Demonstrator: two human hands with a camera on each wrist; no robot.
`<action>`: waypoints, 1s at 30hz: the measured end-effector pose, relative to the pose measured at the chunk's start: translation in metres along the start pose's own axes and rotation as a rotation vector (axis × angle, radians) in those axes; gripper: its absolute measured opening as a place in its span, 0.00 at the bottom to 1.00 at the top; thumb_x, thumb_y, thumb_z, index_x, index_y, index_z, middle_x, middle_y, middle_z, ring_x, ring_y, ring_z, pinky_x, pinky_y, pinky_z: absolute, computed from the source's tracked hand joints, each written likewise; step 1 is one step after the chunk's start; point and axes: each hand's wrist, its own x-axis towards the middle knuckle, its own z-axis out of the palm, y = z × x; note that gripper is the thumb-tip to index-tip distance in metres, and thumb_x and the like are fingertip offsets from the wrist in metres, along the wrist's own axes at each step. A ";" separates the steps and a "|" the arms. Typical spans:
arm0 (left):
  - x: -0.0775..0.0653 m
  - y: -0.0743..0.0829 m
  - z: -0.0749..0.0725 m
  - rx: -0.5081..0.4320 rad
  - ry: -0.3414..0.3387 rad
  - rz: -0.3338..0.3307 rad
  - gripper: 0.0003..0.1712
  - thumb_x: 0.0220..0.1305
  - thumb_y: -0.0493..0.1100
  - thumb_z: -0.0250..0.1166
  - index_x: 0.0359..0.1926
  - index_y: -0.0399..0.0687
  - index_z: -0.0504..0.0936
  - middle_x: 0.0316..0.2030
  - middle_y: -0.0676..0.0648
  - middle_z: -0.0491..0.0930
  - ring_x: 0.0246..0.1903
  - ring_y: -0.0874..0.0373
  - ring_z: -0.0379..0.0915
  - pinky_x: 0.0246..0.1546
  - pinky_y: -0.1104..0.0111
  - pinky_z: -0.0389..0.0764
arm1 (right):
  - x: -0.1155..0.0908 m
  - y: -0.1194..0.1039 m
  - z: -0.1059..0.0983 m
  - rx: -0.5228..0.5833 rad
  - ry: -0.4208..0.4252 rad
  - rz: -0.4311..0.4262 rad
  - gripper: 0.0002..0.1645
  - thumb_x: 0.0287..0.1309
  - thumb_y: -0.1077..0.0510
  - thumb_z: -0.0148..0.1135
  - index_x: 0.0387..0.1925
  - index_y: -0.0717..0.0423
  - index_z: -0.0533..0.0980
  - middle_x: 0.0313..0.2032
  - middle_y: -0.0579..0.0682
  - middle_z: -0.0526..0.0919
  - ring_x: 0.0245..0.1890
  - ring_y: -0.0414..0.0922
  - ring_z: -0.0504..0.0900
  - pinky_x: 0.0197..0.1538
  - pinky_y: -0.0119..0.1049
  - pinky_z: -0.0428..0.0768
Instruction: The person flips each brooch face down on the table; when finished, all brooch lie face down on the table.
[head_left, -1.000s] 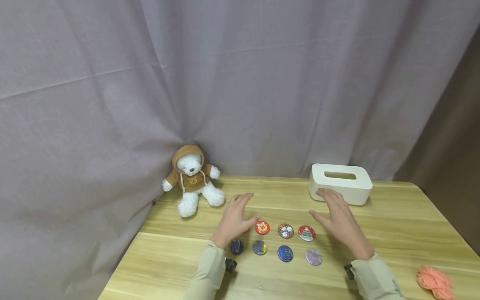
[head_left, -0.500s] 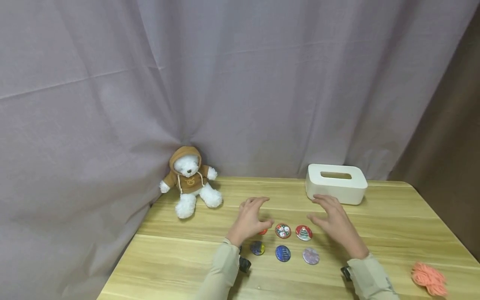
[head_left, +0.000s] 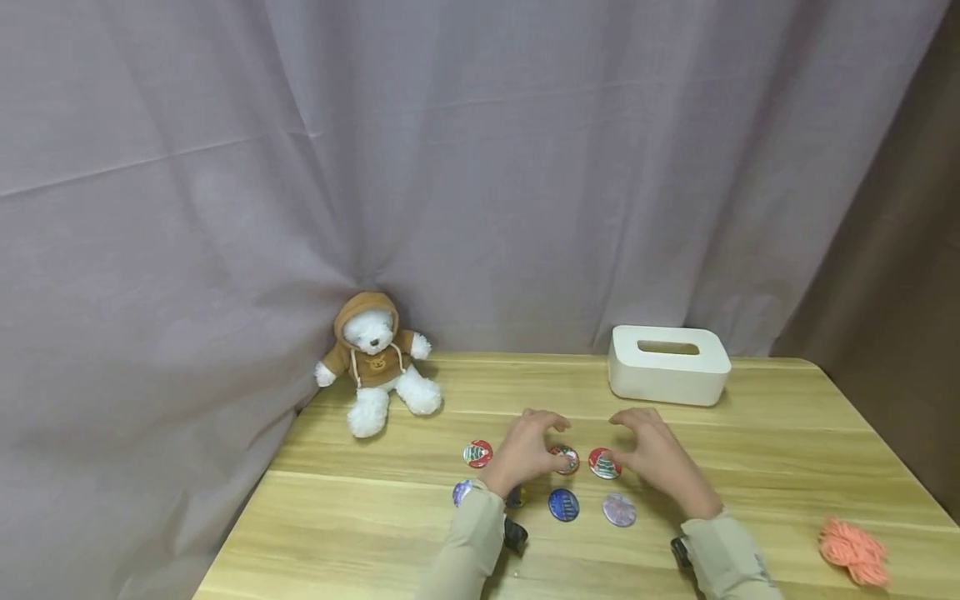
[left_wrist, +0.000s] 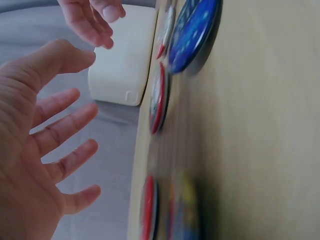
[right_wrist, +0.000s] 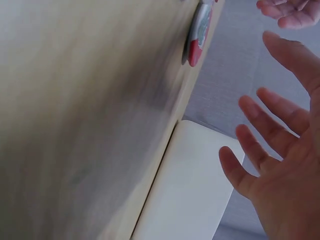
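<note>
Round button badges lie in two rows on the wooden table. My left hand point(head_left: 525, 452) hovers over the back row, fingers spread and bent, covering part of a red-rimmed badge point(head_left: 572, 467). To its right is a red badge with a green tree point(head_left: 602, 467), beside the thumb of my right hand point(head_left: 660, 460), which is also held above the table with nothing in it. The front row has a dark blue badge point(head_left: 564, 505), a pale purple badge point(head_left: 619, 509) and a partly hidden yellow-and-blue badge point(head_left: 516, 498). Another red badge point(left_wrist: 148, 207) shows in the left wrist view.
A white plush bear point(head_left: 382, 362) in a brown hoodie sits at the back left. Against the curtain point(head_left: 487, 167) stands a white tissue box point(head_left: 667, 375). Coral yarn point(head_left: 853, 552) lies at the right. At the left are a red tree badge point(head_left: 477, 454) and a purple-blue badge point(head_left: 461, 492).
My left hand has moved right across the back row, uncovering the badges at the left. My right hand has come slightly left and nearer, so the gap between the hands is smaller.
</note>
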 end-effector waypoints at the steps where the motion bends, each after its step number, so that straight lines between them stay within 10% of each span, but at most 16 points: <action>1: 0.001 0.001 0.001 0.006 -0.004 0.003 0.29 0.50 0.49 0.77 0.56 0.53 0.83 0.52 0.58 0.83 0.53 0.61 0.72 0.58 0.63 0.69 | 0.000 0.000 0.001 -0.001 -0.018 0.012 0.29 0.43 0.62 0.78 0.49 0.68 0.80 0.53 0.66 0.80 0.56 0.63 0.73 0.59 0.62 0.70; 17: 0.013 0.018 0.027 0.123 -0.107 -0.014 0.35 0.44 0.45 0.81 0.57 0.56 0.82 0.50 0.61 0.82 0.52 0.62 0.70 0.59 0.62 0.65 | 0.002 0.002 0.010 -0.040 -0.227 0.064 0.25 0.30 0.66 0.82 0.37 0.62 0.83 0.35 0.50 0.83 0.42 0.54 0.78 0.50 0.56 0.76; 30: 0.017 0.025 0.041 0.189 -0.149 -0.006 0.20 0.46 0.40 0.78 0.44 0.54 0.87 0.38 0.58 0.82 0.38 0.64 0.66 0.42 0.66 0.62 | 0.003 0.000 0.011 -0.045 -0.250 0.037 0.21 0.26 0.74 0.76 0.31 0.59 0.82 0.30 0.46 0.81 0.36 0.48 0.76 0.46 0.53 0.76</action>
